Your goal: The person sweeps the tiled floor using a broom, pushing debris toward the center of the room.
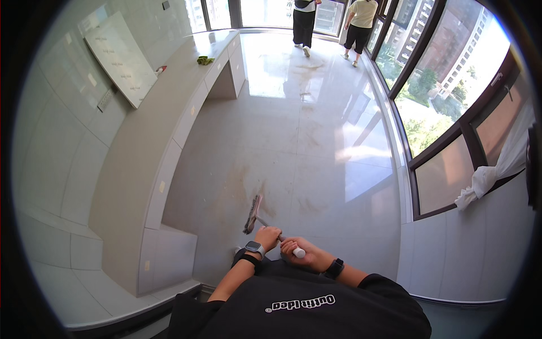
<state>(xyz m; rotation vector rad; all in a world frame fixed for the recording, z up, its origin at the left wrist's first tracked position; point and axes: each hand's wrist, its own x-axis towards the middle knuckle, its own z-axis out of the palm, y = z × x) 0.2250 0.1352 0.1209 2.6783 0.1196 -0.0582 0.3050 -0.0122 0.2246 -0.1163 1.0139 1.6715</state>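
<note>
A broom with a wide, flat head and dark bristles (253, 215) reaches forward from my body to the tiled floor (271, 169). My left hand (269, 238) is wrapped around its handle on the side nearer the head. Close behind it, my right hand (301, 251) grips the upper end, where a white end cap (299, 253) sticks out. The head is tilted, with its bristles facing left. Brown dust (239, 180) is smeared on the floor just beyond the head, and fainter streaks (311, 205) lie to its right.
On the left runs a long built-in counter (169, 101) with drawers, bearing a green cloth (205, 60) and a leaning panel (123, 61). Tall windows (440, 72) line the right, with a knotted white curtain (482, 180). Two people (304, 25) stand at the far end.
</note>
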